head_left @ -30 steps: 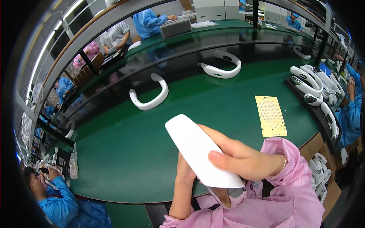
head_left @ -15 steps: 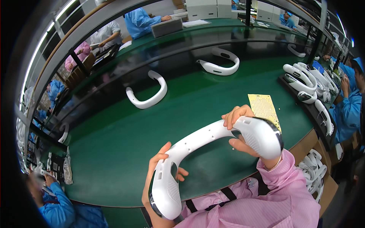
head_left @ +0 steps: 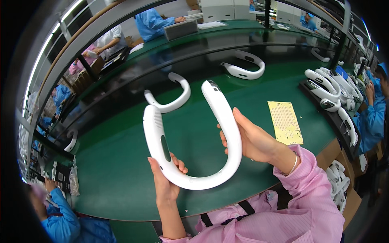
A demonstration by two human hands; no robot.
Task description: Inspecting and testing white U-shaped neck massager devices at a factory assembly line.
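Observation:
A white U-shaped neck fan (head_left: pixel 202 183) is held up over the green bench (head_left: pixel 117 162), its curve toward me and its two ends pointing away. My left hand (head_left: pixel 167 180) grips the lower left part of the band, thumb on the outside and fingertips showing inside the curve. Around the right arm of the fan my right hand (head_left: pixel 255 139) is closed, with its fingers reaching through to the inner side. A dark oval panel shows on the inner face of the left arm. Past the held fan lies a second white neck fan (head_left: pixel 180 101).
Another neck fan (head_left: pixel 247 75) lies farther back. To the right are a yellow perforated sheet (head_left: pixel 285 123), a black tray (head_left: pixel 304 86) piled with neck fans, and a cardboard box (head_left: pixel 351 198) of white parts. Co-workers in blue (head_left: pixel 370 125) sit at both sides.
The neck fan has been turned over, so its ends, which were near my hands, now point away. My hands have shifted from the ends to the band.

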